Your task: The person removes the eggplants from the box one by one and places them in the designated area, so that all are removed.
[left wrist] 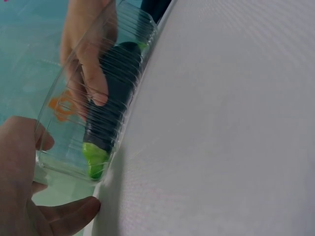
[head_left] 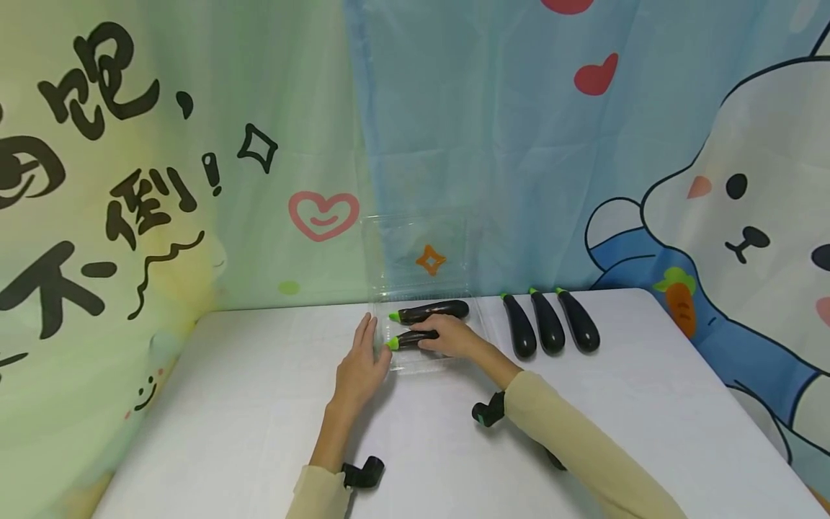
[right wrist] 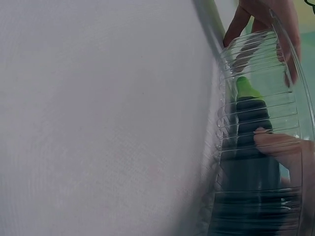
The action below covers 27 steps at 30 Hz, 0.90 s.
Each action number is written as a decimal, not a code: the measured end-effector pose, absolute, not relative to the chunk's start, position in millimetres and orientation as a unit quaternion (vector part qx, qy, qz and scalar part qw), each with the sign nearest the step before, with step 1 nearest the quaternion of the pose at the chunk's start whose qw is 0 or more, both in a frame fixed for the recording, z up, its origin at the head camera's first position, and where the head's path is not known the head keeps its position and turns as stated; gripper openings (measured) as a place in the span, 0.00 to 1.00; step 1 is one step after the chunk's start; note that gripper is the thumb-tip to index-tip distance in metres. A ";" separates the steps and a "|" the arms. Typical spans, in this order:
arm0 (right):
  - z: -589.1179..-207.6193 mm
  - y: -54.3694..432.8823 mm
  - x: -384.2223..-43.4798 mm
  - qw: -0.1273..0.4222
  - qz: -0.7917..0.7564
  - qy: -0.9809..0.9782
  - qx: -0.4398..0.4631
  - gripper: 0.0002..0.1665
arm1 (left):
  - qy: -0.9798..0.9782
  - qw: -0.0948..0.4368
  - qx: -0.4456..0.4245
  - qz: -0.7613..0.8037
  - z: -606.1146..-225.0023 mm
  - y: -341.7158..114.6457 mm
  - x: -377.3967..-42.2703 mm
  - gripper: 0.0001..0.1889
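A clear plastic box stands on the table with its lid raised at the back. Inside lies one dark eggplant along the far side, its green stem to the left. My right hand reaches into the box and grips a second eggplant by its body, near the front wall. That eggplant's green stem end points left, and the hand covers its thick end in the head view. At the box's left edge my left hand touches the side with fairly straight fingers, thumb by the near corner.
Three more eggplants, a left one, a middle one and a right one, lie side by side right of the box. The white table ends at a printed curtain behind.
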State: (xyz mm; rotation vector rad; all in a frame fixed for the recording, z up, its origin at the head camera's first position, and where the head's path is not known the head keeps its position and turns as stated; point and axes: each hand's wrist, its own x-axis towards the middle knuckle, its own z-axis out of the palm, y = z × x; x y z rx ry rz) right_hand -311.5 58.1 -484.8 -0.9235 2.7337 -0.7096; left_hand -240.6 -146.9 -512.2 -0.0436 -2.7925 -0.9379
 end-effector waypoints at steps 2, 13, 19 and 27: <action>-485.4 58.7 -311.0 0.079 -0.241 0.916 -0.310 0.25 | -0.943 0.097 -0.015 -0.317 -511.3 -146.9 -240.9 0.32; -485.6 58.7 -306.5 0.039 -0.216 0.924 -0.313 0.24 | -0.939 0.109 -0.019 -0.326 -510.5 -145.8 -238.9 0.34; -475.6 60.3 -300.5 0.000 -0.197 0.936 -0.293 0.25 | -0.937 0.119 -0.019 -0.329 -511.0 -146.5 -239.0 0.34; -440.0 88.2 -279.7 -0.055 -0.226 0.936 -0.266 0.26 | -0.937 0.104 -0.021 -0.333 -511.4 -149.0 -240.3 0.34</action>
